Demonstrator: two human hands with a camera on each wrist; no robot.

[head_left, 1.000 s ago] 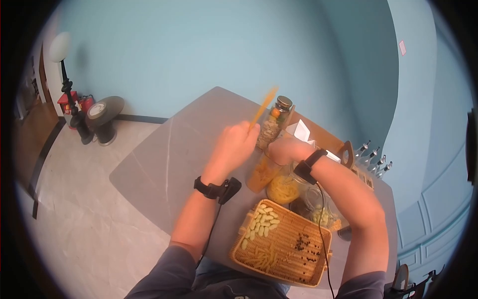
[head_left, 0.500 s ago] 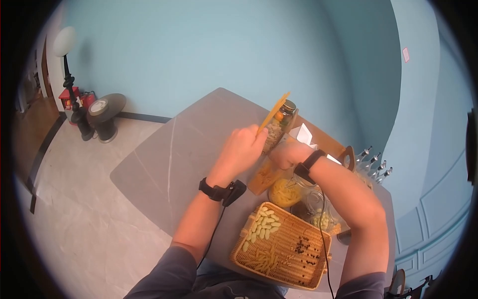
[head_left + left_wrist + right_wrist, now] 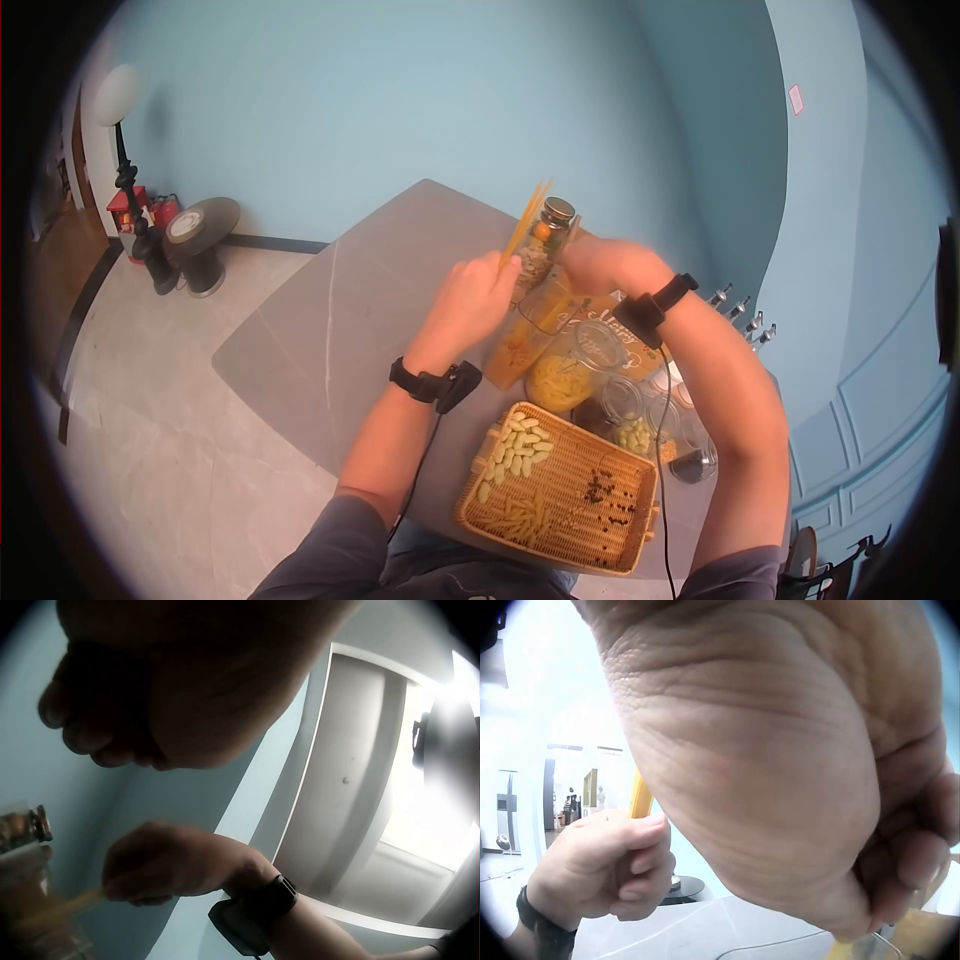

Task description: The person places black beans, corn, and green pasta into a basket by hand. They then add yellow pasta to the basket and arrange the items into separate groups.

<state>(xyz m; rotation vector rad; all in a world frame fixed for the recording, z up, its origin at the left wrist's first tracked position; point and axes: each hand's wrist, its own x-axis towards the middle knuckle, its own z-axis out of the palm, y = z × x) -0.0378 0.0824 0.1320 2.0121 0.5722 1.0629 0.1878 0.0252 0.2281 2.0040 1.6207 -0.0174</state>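
Yellow strands (image 3: 524, 222) in curled fingers (image 3: 641, 889) of left hand (image 3: 467, 303) and right hand (image 3: 605, 264)

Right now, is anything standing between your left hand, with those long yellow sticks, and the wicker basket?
Yes. In the head view, the tall clear container stands between the left hand, holding the long yellow sticks, and the wicker basket. The round pasta jar stands beside it.
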